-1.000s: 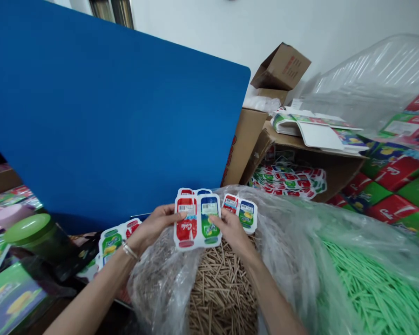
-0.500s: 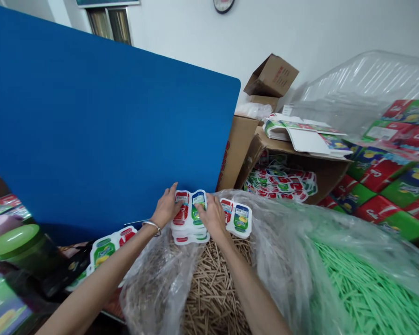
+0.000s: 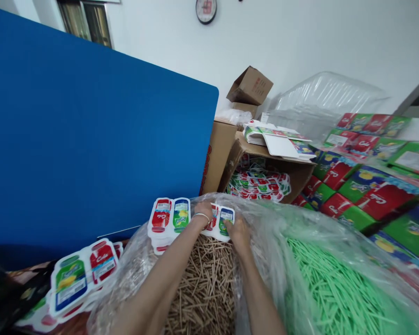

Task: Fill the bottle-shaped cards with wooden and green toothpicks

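A die-cut cardboard piece (image 3: pixel 226 222) printed with a red cola can and a green lemon-drink can is between my two hands. My left hand (image 3: pixel 205 211) has its fingers closed at the upper left edge of the piece, covering part of the red can. On the right edge, my right hand (image 3: pixel 240 235) grips with the thumb across the front. To the left stands a stack of matching pieces (image 3: pixel 169 218), apart from both hands. Below lie brown paper sticks (image 3: pixel 206 284) inside a clear plastic bag (image 3: pixel 129 265).
Green paper sticks (image 3: pixel 338 284) fill another bag at right. More printed pieces (image 3: pixel 73 279) lie lower left. A blue panel (image 3: pixel 97 139) rises behind. An open carton (image 3: pixel 302 174) holds many cutouts, and printed drink boxes (image 3: pixel 373 190) are stacked at right.
Both hands have moved off the left stack to the separate cardboard piece on its right and now grip it. The camera view has shifted right.
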`<action>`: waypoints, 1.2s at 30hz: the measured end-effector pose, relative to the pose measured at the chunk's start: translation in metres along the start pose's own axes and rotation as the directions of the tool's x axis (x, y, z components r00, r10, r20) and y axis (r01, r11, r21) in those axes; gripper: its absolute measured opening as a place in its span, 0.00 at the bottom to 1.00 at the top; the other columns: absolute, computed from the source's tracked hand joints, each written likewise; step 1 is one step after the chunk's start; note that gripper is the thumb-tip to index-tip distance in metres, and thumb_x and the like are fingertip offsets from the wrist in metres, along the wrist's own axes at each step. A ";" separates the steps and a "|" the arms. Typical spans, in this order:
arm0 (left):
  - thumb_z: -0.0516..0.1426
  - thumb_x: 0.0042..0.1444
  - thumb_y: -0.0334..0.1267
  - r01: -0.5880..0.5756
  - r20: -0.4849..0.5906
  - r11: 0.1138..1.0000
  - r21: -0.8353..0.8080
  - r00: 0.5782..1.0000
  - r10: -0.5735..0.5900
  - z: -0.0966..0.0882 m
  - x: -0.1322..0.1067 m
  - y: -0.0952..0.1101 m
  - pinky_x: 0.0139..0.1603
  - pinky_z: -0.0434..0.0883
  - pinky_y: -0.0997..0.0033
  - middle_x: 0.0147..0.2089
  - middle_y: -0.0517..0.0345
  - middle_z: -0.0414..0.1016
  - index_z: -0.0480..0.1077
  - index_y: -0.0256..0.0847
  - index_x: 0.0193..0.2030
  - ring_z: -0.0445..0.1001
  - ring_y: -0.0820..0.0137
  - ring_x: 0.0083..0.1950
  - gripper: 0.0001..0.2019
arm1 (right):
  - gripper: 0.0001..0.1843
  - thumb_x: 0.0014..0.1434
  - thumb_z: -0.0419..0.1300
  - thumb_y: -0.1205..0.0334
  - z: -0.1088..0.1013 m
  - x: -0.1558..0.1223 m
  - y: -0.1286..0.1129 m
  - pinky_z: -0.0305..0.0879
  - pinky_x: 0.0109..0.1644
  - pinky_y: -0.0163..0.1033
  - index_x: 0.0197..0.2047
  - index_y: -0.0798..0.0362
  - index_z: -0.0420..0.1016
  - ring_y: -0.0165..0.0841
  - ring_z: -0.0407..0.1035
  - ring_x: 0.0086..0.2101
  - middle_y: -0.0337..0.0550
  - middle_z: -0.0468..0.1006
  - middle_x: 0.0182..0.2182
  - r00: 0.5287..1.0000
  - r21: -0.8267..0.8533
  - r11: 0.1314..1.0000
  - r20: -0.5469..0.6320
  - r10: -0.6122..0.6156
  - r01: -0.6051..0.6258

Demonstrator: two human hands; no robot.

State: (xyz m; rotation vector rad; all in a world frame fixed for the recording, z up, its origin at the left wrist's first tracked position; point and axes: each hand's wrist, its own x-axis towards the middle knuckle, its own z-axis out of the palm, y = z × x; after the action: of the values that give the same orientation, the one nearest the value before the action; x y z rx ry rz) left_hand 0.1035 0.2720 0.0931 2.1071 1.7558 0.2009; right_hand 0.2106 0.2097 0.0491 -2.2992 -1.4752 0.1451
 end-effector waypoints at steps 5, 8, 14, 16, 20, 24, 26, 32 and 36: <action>0.56 0.60 0.38 0.069 -0.018 0.997 0.046 0.998 -0.068 0.002 0.013 -0.005 0.44 0.72 0.58 0.51 0.50 0.71 0.67 0.37 0.51 0.73 0.64 0.46 0.14 | 0.17 0.57 0.57 0.59 0.002 -0.001 0.003 0.64 0.43 0.39 0.45 0.64 0.72 0.43 0.73 0.42 0.59 0.78 0.40 0.999 0.029 0.999 -0.019 0.027 -0.027; 0.55 0.60 0.38 0.074 -0.055 0.996 0.057 0.996 -0.071 0.001 0.010 -0.006 0.44 0.72 0.58 0.52 0.51 0.70 0.67 0.39 0.51 0.73 0.64 0.46 0.14 | 0.17 0.59 0.55 0.59 0.004 -0.003 0.002 0.63 0.43 0.40 0.45 0.64 0.72 0.44 0.73 0.42 0.60 0.78 0.39 0.999 0.047 0.998 -0.030 0.033 -0.031; 0.56 0.59 0.38 0.026 -0.108 0.996 0.081 0.994 -0.018 0.002 0.001 -0.005 0.45 0.72 0.57 0.52 0.50 0.70 0.67 0.37 0.52 0.73 0.62 0.47 0.14 | 0.20 0.61 0.50 0.57 0.010 -0.002 0.007 0.61 0.47 0.42 0.47 0.64 0.70 0.45 0.70 0.45 0.61 0.75 0.43 0.998 0.109 0.993 -0.036 0.050 -0.046; 0.56 0.59 0.38 -0.006 -0.128 0.996 0.088 0.992 0.018 0.001 -0.001 -0.006 0.46 0.71 0.56 0.52 0.49 0.70 0.67 0.37 0.51 0.72 0.62 0.48 0.15 | 0.20 0.61 0.49 0.57 0.013 -0.001 0.010 0.61 0.48 0.44 0.48 0.64 0.69 0.46 0.69 0.46 0.62 0.74 0.44 0.998 0.145 0.988 -0.037 0.051 -0.045; 0.56 0.59 0.39 -0.083 -0.195 0.992 0.096 0.976 0.101 -0.006 -0.010 -0.007 0.48 0.70 0.54 0.51 0.50 0.71 0.68 0.36 0.49 0.72 0.62 0.48 0.14 | 0.20 0.60 0.49 0.58 0.017 -0.001 0.013 0.59 0.50 0.49 0.48 0.66 0.68 0.49 0.66 0.48 0.65 0.72 0.46 0.997 0.252 0.968 -0.066 0.040 -0.023; 0.54 0.61 0.36 -0.165 -0.316 0.983 0.083 0.931 0.183 -0.020 -0.034 -0.005 0.50 0.66 0.54 0.45 0.48 0.76 0.73 0.34 0.42 0.73 0.61 0.48 0.10 | 0.27 0.56 0.55 0.58 0.011 -0.002 0.012 0.55 0.56 0.49 0.54 0.67 0.63 0.47 0.60 0.54 0.66 0.67 0.52 0.991 0.404 0.912 -0.136 -0.020 0.073; 0.52 0.61 0.34 -0.235 -0.382 0.970 0.061 0.892 0.240 -0.027 -0.055 -0.006 0.51 0.63 0.56 0.43 0.47 0.78 0.74 0.35 0.41 0.73 0.60 0.48 0.11 | 0.32 0.55 0.57 0.57 0.002 -0.005 0.012 0.56 0.56 0.45 0.58 0.66 0.57 0.43 0.61 0.54 0.63 0.67 0.54 0.985 0.491 0.862 -0.164 -0.049 0.125; 0.56 0.58 0.41 -0.520 -0.458 0.829 -0.207 0.800 0.388 -0.031 -0.140 -0.029 0.41 0.65 0.72 0.30 0.62 0.75 0.72 0.39 0.29 0.71 0.72 0.35 0.10 | 0.34 0.53 0.59 0.55 -0.033 -0.054 0.023 0.66 0.49 0.44 0.60 0.53 0.54 0.35 0.71 0.45 0.47 0.75 0.44 0.971 0.844 0.482 -0.214 -0.103 0.237; 0.58 0.55 0.40 -0.420 -0.343 0.601 -0.680 0.907 0.245 -0.010 -0.193 -0.059 0.34 0.65 0.75 0.28 0.65 0.71 0.69 0.40 0.30 0.68 0.74 0.30 0.07 | 0.20 0.53 0.61 0.53 -0.042 -0.116 0.031 0.67 0.49 0.44 0.49 0.49 0.69 0.36 0.72 0.43 0.43 0.78 0.42 0.959 0.941 0.320 -0.020 -0.281 0.113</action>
State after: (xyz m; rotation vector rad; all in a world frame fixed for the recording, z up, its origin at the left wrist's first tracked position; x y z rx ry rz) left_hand 0.0066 0.0951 0.1063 1.7685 1.0326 1.1021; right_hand 0.1989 0.0835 0.0608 -1.1192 -1.1886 0.8796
